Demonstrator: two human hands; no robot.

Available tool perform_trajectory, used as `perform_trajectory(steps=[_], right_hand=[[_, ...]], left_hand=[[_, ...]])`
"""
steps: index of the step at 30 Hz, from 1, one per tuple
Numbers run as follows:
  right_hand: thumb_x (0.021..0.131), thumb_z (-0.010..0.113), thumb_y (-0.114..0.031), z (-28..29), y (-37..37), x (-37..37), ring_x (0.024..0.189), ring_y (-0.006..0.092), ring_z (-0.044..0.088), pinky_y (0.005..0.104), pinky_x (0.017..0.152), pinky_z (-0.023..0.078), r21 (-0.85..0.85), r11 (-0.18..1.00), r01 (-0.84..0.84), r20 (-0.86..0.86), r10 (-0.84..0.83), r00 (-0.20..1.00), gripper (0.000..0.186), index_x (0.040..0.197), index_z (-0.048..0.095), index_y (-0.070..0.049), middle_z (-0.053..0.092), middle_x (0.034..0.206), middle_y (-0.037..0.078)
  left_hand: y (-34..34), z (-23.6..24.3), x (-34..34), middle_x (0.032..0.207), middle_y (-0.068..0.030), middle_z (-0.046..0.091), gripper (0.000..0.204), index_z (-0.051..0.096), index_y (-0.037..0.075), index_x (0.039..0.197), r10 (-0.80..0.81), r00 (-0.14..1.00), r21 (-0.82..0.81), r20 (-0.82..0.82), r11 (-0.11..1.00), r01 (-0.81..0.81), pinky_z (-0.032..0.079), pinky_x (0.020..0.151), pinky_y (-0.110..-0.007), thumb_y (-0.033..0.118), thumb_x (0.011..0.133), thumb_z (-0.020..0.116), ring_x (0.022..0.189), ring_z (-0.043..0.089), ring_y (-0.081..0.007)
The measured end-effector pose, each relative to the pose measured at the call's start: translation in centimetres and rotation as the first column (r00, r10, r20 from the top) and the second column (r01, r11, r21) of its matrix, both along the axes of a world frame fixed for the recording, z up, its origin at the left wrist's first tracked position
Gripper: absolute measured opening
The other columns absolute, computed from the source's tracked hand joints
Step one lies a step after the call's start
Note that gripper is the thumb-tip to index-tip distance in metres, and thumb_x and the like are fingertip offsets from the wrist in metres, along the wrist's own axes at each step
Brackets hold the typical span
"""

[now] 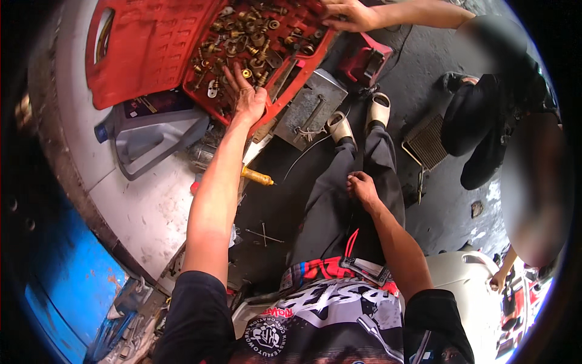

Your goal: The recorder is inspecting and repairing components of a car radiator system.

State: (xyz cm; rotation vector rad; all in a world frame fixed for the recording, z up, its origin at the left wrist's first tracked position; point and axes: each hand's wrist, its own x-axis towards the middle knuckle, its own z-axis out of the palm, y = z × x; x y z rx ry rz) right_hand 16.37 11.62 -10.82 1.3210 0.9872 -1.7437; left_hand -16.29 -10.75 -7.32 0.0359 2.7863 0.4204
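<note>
My left hand reaches into an open red plastic case at the upper left, its fingers spread over a heap of metal parts. Brass and steel fittings fill the case. A gold ring-shaped fitting lies right by my fingertips, and nothing is plainly gripped. Over my thigh, my right hand is closed with curled fingers; whatever they may hold is hidden. Another person's hand touches the case's far right edge. The moulded red lid lies folded back to the left.
A grey plastic jug lies below the lid. Beside the case are a metal box and a red object. A yellow-handled tool, a cross-shaped wrench and a wire grate lie lower. A person crouches at right.
</note>
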Motion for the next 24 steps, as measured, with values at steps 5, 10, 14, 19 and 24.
perform_trajectory(steps=[5, 10, 14, 19, 24], right_hand=[[0.091, 0.058, -0.014, -0.4, 0.2, -0.3, 0.063, 0.0131, 0.056, 0.0283, 0.056, 0.048, -0.001, 0.997, -0.074, -0.040, 0.074, 0.996, 0.020, 0.106, 0.056, -0.001, 0.058, 0.078, 0.004], [0.090, 0.059, -0.015, -0.5, 1.0, 0.4, 0.065, 0.0144, 0.058, 0.0286, 0.058, 0.049, -0.036, 0.997, -0.070, -0.043, 0.069, 0.997, 0.025, 0.110, 0.055, 0.000, 0.059, 0.079, 0.005], [0.090, 0.058, -0.015, -0.8, 1.7, 0.8, 0.065, 0.0149, 0.058, 0.0288, 0.058, 0.049, -0.003, 0.995, -0.099, -0.027, 0.099, 0.995, 0.026, 0.111, 0.055, 0.001, 0.060, 0.080, 0.005], [0.089, 0.059, -0.015, -0.4, 1.9, 0.7, 0.066, 0.0163, 0.060, 0.0299, 0.059, 0.049, -0.050, 0.996, -0.079, -0.043, 0.077, 0.996, 0.026, 0.109, 0.056, 0.002, 0.060, 0.079, 0.006], [0.088, 0.060, -0.014, -1.7, 2.8, -0.2, 0.068, 0.0179, 0.061, 0.0308, 0.059, 0.050, -0.119, 0.976, -0.181, -0.132, 0.165, 0.977, 0.024, 0.106, 0.057, 0.002, 0.061, 0.078, 0.008]], left_hand=[[-0.9, 1.0, -0.8, 0.157, -0.0212, -0.006, 0.099, 0.002, 0.013, 0.152, -0.021, 0.998, 0.058, 0.065, 0.998, 0.017, 0.007, 0.116, -0.055, 0.028, 0.075, 0.062, 0.143, 0.001, -0.0487], [0.2, 2.9, -1.9, 0.157, -0.0232, -0.004, 0.097, 0.008, 0.014, 0.153, 0.039, 0.998, 0.111, 0.045, 0.993, -0.044, 0.013, 0.117, -0.052, 0.028, 0.077, 0.067, 0.143, 0.002, -0.0460], [2.2, 3.5, -4.8, 0.156, -0.0262, 0.000, 0.095, 0.008, 0.012, 0.153, 0.140, 0.990, -0.039, 0.005, 0.989, -0.140, 0.013, 0.116, -0.052, 0.048, 0.080, 0.057, 0.143, 0.006, -0.0458], [6.6, 0.9, -8.0, 0.158, -0.0215, 0.003, 0.091, 0.008, 0.008, 0.153, 0.090, 0.996, -0.130, -0.022, 0.987, -0.092, 0.017, 0.114, -0.057, 0.048, 0.084, 0.052, 0.144, 0.006, -0.0434], [7.0, -0.6, -6.9, 0.157, -0.0228, 0.010, 0.087, 0.012, 0.004, 0.151, 0.018, 0.994, 0.038, -0.111, 0.999, -0.014, 0.017, 0.115, -0.054, 0.040, 0.083, 0.053, 0.144, 0.008, -0.0422]])
